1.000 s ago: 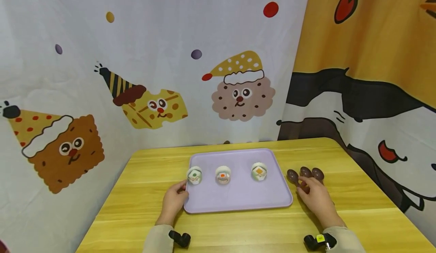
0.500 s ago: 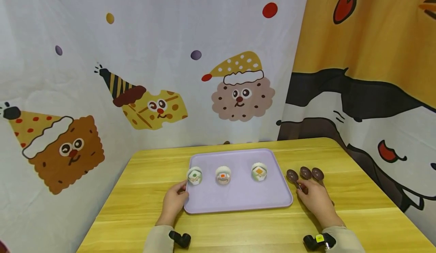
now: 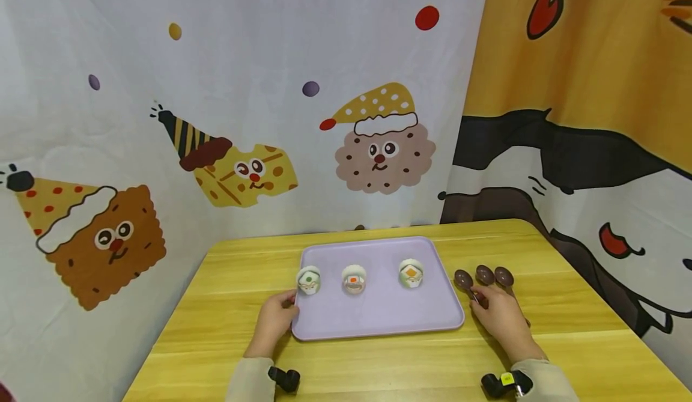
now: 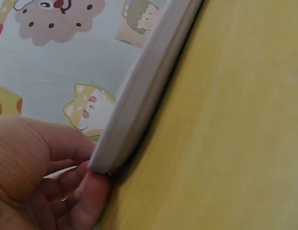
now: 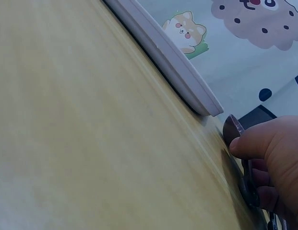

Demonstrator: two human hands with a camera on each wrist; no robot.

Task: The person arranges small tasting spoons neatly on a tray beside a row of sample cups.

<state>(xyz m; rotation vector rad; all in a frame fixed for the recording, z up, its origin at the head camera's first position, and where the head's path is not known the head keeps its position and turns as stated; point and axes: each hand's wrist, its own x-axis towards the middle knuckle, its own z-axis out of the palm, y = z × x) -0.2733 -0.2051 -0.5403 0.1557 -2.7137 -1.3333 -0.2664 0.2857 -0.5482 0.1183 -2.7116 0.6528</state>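
My left hand [image 3: 276,318] is at the left edge of a pale purple tray [image 3: 373,321]. In the left wrist view, thumb and fingers pinch the tray's rim [image 4: 134,105]. On the tray stand three small, round, cup-like things with pale rims and printed fronts: one with a green dot [image 3: 309,280], one with an orange mark [image 3: 354,280], one with an orange diamond [image 3: 411,274]. Right of the tray, my right hand [image 3: 503,318] pinches the leftmost dark brown spoon [image 3: 463,279] by its handle. The right wrist view shows my thumb close behind the spoon's bowl [image 5: 231,128].
Beside my right hand lie two more brown spoons, a middle one [image 3: 484,274] and a right one [image 3: 504,277], their handles partly hidden by the hand. All stands on a yellow wood-grain table [image 3: 346,369]. Cartoon-printed curtains [image 3: 248,47] hang behind it.
My right hand's fingers have shifted slightly on the leftmost spoon's handle, and that spoon has barely moved. The left hand stays at the tray's edge; the tray keeps its place.
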